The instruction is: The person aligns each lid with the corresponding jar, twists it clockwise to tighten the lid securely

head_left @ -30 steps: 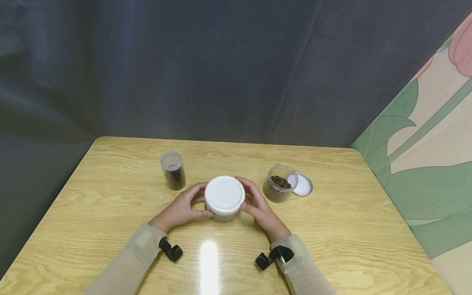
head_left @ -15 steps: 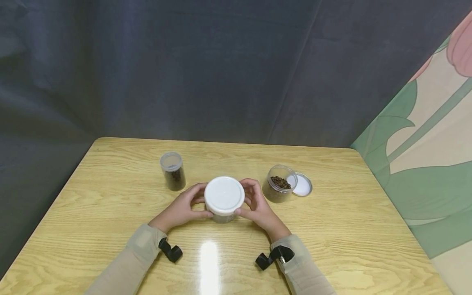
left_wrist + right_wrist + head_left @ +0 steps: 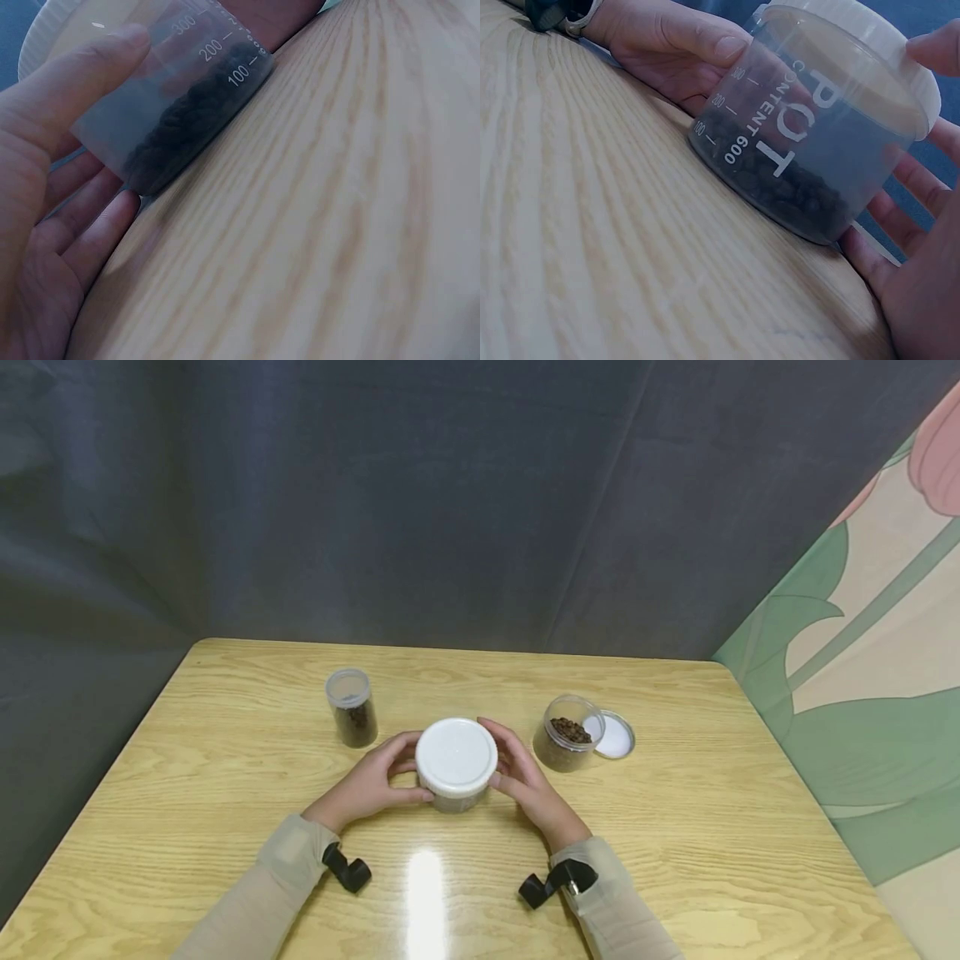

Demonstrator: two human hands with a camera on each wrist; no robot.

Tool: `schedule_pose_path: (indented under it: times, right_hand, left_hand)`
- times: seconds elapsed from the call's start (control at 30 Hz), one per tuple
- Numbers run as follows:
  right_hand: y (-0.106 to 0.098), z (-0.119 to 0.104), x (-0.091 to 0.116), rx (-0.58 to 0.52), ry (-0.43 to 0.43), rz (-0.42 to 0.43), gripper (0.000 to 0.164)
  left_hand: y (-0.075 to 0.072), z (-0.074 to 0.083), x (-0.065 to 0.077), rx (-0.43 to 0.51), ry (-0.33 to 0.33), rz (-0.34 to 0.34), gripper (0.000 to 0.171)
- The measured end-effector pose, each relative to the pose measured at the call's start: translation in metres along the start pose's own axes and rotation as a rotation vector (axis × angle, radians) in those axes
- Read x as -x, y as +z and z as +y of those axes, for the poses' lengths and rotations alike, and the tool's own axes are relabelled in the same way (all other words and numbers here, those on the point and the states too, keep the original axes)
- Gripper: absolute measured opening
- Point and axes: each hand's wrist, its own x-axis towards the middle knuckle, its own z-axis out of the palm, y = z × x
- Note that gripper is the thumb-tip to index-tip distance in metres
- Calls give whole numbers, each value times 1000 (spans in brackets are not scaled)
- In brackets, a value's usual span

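Note:
A clear plastic jar (image 3: 832,135) with a white screw lid (image 3: 456,756) stands upright on the table in front of me. Dark pieces (image 3: 787,187) fill its lower part, below printed measuring marks. My left hand (image 3: 371,787) grips the jar's left side, its thumb (image 3: 97,71) on the clear wall in the left wrist view. Around the right side curves my right hand (image 3: 534,789), which holds the lid at its rim. In the right wrist view the right thumb (image 3: 937,49) touches the lid's edge, while the other fingers reach behind the jar.
At the back left stands a tall clear jar (image 3: 356,722) with dark contents. To the right, an uncovered jar (image 3: 558,756) holds brown pieces, and a white disc-shaped lid (image 3: 617,737) lies beside it. A dark curtain (image 3: 420,510) hangs behind the wooden table (image 3: 712,827).
My right thumb slid forward along the front of the lid, then went back to its right side, and the fingers stretched out again. The left hand and the jar have stayed in place.

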Motion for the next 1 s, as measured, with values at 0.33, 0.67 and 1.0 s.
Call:
schedule_pose_path:
  times: [0.33, 0.67, 1.0]
  right_hand:
    - [0, 0, 0, -38, -13, 8, 78]
    - [-1, 2, 0, -16, -13, 33, 83]
    - [0, 3, 1, -12, -15, 39, 87]
  left_hand:
    - [0, 1, 0, 5, 12, -4, 82]
    - [0, 1, 0, 15, 21, -4, 81]
    - [1, 0, 0, 13, 23, -3, 82]
